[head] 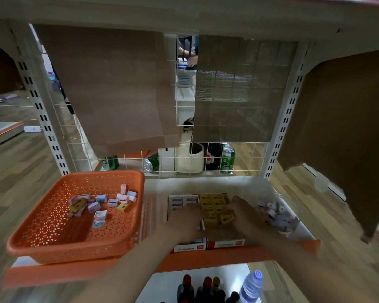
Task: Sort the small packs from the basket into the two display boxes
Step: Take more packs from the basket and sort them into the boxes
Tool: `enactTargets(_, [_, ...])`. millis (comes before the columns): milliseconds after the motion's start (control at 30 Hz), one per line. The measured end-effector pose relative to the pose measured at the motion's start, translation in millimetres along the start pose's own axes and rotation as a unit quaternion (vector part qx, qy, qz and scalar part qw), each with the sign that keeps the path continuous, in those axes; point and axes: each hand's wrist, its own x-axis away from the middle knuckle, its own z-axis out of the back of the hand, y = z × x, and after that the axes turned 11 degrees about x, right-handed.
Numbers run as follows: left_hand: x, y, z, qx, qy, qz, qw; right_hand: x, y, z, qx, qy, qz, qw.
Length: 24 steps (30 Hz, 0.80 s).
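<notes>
Probably the chief risk is a mix-up: the orange basket (53, 228), at left, holds white, pink and yellow loose packs (112, 202) jumbled together, and hurried hands could knock the tilted rows in the yellow-pack box (213, 203) askew. Counted: one basket with about fifteen packs; two display boxes, the white-pack box (182, 202) leftmost; the left hand (184, 219) and right hand (245, 215) over them, grips unreadable through blur; one clear bag (276, 212) rightmost.

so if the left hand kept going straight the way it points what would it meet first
Most likely the yellow packs in the display box: the left hand points forward and rightward and ends right at their edge. Blur hides whether it touches them.
</notes>
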Motion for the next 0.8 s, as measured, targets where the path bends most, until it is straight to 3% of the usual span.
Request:
enactTargets(167, [-1, -6, -12, -0.002, -0.044, -0.016, 0.999, -3, -1, -20, -0.023, 0.006, -0.007, 1.000])
enactTargets(467, [-1, -11, -18, 0.051, -0.029, -0.033, 0.998, 0, 1, -31, -0.033, 0.065, 0.006, 0.997])
enactTargets(800, [-1, -11, -16, 0.022, -0.036, -0.033, 0.999, 0, -3, -30, 0.010, 0.055, -0.014, 0.998])
